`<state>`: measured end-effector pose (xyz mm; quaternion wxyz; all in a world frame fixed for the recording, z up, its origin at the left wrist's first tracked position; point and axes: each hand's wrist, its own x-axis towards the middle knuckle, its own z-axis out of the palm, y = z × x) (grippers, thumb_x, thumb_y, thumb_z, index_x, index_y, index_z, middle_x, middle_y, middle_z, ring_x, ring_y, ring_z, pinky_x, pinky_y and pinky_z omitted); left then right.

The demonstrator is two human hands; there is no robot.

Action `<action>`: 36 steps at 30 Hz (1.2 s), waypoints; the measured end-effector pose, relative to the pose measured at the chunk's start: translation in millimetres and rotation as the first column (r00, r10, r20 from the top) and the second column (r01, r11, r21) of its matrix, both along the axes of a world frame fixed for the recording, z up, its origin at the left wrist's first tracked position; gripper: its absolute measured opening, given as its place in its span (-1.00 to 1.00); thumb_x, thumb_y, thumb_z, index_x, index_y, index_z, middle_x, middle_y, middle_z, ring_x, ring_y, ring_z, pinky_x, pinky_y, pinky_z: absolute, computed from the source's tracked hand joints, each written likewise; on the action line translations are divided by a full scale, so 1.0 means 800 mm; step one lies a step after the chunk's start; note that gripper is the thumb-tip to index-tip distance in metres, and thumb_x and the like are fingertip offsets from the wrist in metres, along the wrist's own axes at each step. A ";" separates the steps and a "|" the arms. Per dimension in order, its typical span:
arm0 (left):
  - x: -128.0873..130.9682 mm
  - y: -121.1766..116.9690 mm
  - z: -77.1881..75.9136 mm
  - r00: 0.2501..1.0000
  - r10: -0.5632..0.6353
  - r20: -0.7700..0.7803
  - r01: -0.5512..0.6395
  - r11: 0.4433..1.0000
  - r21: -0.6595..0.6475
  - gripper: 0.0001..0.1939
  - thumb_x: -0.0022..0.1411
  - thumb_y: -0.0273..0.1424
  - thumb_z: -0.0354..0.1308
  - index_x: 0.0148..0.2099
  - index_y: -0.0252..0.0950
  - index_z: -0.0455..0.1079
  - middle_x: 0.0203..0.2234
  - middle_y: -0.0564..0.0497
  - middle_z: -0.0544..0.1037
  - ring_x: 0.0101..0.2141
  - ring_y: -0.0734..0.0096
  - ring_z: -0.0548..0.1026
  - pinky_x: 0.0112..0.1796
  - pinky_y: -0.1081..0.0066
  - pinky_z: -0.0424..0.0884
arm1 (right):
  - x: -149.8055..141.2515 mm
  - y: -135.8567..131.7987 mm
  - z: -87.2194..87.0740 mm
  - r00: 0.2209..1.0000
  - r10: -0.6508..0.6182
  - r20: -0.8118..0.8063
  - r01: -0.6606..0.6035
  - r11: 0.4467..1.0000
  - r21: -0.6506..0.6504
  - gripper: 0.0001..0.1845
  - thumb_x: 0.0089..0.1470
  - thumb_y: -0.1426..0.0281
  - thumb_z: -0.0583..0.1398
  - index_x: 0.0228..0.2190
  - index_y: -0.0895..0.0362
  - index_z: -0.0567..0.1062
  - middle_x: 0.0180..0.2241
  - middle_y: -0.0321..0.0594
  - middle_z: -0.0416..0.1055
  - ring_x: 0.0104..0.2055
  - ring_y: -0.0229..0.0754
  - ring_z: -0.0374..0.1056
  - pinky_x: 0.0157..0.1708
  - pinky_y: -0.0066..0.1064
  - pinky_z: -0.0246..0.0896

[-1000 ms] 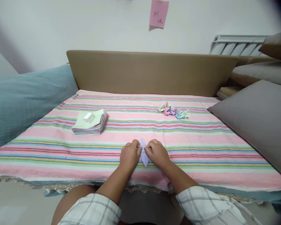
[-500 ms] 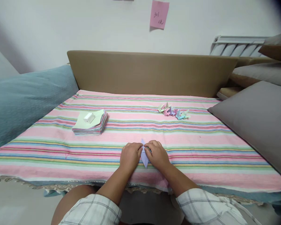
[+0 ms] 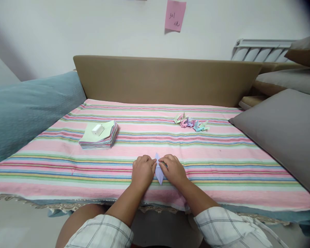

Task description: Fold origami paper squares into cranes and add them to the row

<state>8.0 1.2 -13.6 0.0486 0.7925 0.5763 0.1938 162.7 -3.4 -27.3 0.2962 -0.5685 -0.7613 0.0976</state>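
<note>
A folded lilac paper piece (image 3: 158, 172), narrow and pointed at both ends, lies on the striped cloth (image 3: 222, 162) near its front edge. My left hand (image 3: 143, 171) presses on its left side with curled fingers. My right hand (image 3: 172, 169) pinches its right side, fingers closed. The two hands almost touch over the paper, so its middle is hidden.
A stack of coloured paper squares (image 3: 99, 139) with a small white block (image 3: 97, 129) on top lies at the left. Several small folded paper figures (image 3: 191, 123) sit at the back right. Grey cushions (image 3: 284, 127) border the right, a teal cushion (image 3: 23, 110) the left.
My fingers have drawn closer together over the lilac paper. Less of its upper tip shows than a second ago. The paper has stayed in place.
</note>
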 end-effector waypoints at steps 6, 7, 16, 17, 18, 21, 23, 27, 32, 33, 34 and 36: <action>0.001 -0.002 0.002 1.000 0.010 -0.027 -0.010 1.000 -0.008 -0.74 0.24 -0.26 0.02 -0.10 -0.08 0.48 -0.28 -0.03 0.47 -0.22 0.23 0.33 -0.21 0.24 0.20 | 0.001 -0.001 0.002 1.000 -0.012 -0.008 0.012 1.000 -0.012 -0.80 0.10 0.38 0.13 -0.21 0.11 0.48 -0.24 -0.14 0.39 -0.15 -0.09 0.25 -0.11 -0.27 0.17; 0.001 -0.002 0.002 1.000 0.013 -0.025 -0.014 1.000 -0.006 -0.75 0.24 -0.26 0.02 -0.10 -0.08 0.47 -0.28 -0.03 0.47 -0.22 0.23 0.33 -0.21 0.25 0.20 | 0.000 -0.001 0.002 1.000 -0.011 -0.003 0.011 1.000 -0.010 -0.81 0.10 0.38 0.13 -0.23 0.11 0.48 -0.25 -0.14 0.39 -0.15 -0.10 0.25 -0.11 -0.27 0.17; -0.005 -0.006 0.000 0.996 -0.049 0.073 0.041 0.994 0.105 -0.71 0.20 -0.50 0.00 -0.09 -0.16 0.43 -0.14 0.01 0.49 -0.14 0.26 0.35 -0.16 0.25 0.23 | -0.001 -0.001 0.003 1.000 -0.023 0.008 0.023 1.000 -0.018 -0.81 0.09 0.38 0.14 -0.26 0.10 0.51 -0.27 -0.15 0.40 -0.16 -0.10 0.26 -0.11 -0.29 0.17; -0.007 -0.009 -0.001 0.993 -0.078 0.084 0.066 0.988 0.136 -0.70 0.17 -0.55 0.00 -0.11 -0.18 0.42 -0.10 0.01 0.48 -0.12 0.26 0.34 -0.13 0.25 0.23 | -0.001 -0.001 0.003 1.000 -0.020 0.005 0.020 1.000 -0.019 -0.81 0.09 0.38 0.14 -0.26 0.10 0.51 -0.27 -0.16 0.40 -0.16 -0.11 0.26 -0.12 -0.30 0.17; -0.009 -0.012 -0.001 0.990 -0.114 0.082 0.099 0.981 0.169 -0.71 0.15 -0.57 0.00 -0.14 -0.19 0.43 -0.09 0.02 0.49 -0.11 0.26 0.34 -0.11 0.24 0.23 | -0.001 -0.001 0.003 1.000 -0.018 0.002 0.018 1.000 -0.018 -0.82 0.09 0.38 0.14 -0.26 0.09 0.51 -0.27 -0.16 0.40 -0.16 -0.11 0.26 -0.12 -0.30 0.17; -0.015 -0.022 -0.005 0.970 -0.245 -0.007 0.238 0.937 0.255 -0.74 0.16 -0.52 0.04 -0.13 -0.17 0.43 -0.09 0.02 0.51 -0.10 0.22 0.34 -0.06 0.16 0.19 | -0.001 0.000 0.002 1.000 -0.012 -0.006 0.012 1.000 -0.014 -0.81 0.09 0.38 0.14 -0.26 0.10 0.51 -0.27 -0.16 0.40 -0.16 -0.12 0.26 -0.12 -0.30 0.17; -0.018 -0.026 -0.007 0.953 -0.292 -0.081 0.303 0.912 0.276 -0.72 0.18 -0.48 0.05 -0.08 -0.14 0.41 -0.07 0.03 0.51 -0.07 0.20 0.33 -0.02 0.11 0.15 | 0.000 0.001 0.001 1.000 -0.011 -0.009 0.011 1.000 -0.012 -0.81 0.09 0.38 0.14 -0.26 0.11 0.52 -0.27 -0.15 0.39 -0.16 -0.12 0.26 -0.12 -0.30 0.17; -0.018 -0.029 -0.009 0.953 -0.273 -0.129 0.296 0.929 0.224 -0.70 0.17 -0.47 0.07 -0.05 -0.12 0.40 -0.06 0.06 0.50 -0.09 0.21 0.36 0.00 0.07 0.13 | 0.000 0.001 -0.001 1.000 -0.011 -0.005 0.011 1.000 -0.011 -0.81 0.08 0.38 0.15 -0.26 0.11 0.52 -0.27 -0.14 0.40 -0.17 -0.11 0.26 -0.12 -0.28 0.17; -0.014 -0.028 -0.009 0.959 -0.247 -0.140 0.271 0.944 0.190 -0.63 0.14 -0.48 0.09 0.02 -0.18 0.35 -0.09 0.00 0.51 -0.11 0.21 0.36 -0.03 0.11 0.19 | -0.001 0.001 0.000 1.000 -0.013 0.003 0.013 1.000 -0.015 -0.81 0.08 0.39 0.15 -0.25 0.10 0.52 -0.26 -0.15 0.40 -0.16 -0.10 0.26 -0.11 -0.28 0.17; -0.013 -0.028 -0.010 0.958 -0.247 -0.145 0.272 0.942 0.195 -0.64 0.15 -0.48 0.09 0.02 -0.18 0.36 -0.09 -0.01 0.51 -0.11 0.20 0.36 -0.03 0.10 0.19 | -0.001 0.001 0.000 1.000 -0.014 0.005 0.014 1.000 -0.017 -0.81 0.08 0.39 0.15 -0.25 0.10 0.52 -0.26 -0.15 0.40 -0.16 -0.11 0.26 -0.11 -0.29 0.17; -0.013 -0.028 -0.010 0.957 -0.248 -0.150 0.275 0.941 0.197 -0.65 0.15 -0.47 0.09 0.01 -0.18 0.37 -0.08 -0.01 0.51 -0.10 0.20 0.36 -0.02 0.10 0.19 | 0.000 0.001 0.000 1.000 -0.012 0.007 0.012 1.000 -0.020 -0.81 0.08 0.38 0.15 -0.25 0.10 0.52 -0.26 -0.15 0.40 -0.16 -0.11 0.26 -0.11 -0.29 0.17; -0.013 -0.028 -0.012 0.956 -0.248 -0.158 0.276 0.942 0.194 -0.68 0.16 -0.46 0.09 -0.02 -0.16 0.39 -0.07 0.01 0.50 -0.09 0.19 0.35 -0.02 0.09 0.19 | 0.001 0.001 0.001 1.000 -0.002 0.003 0.003 0.999 -0.032 -0.80 0.09 0.39 0.13 -0.24 0.10 0.52 -0.25 -0.15 0.40 -0.16 -0.12 0.26 -0.10 -0.29 0.17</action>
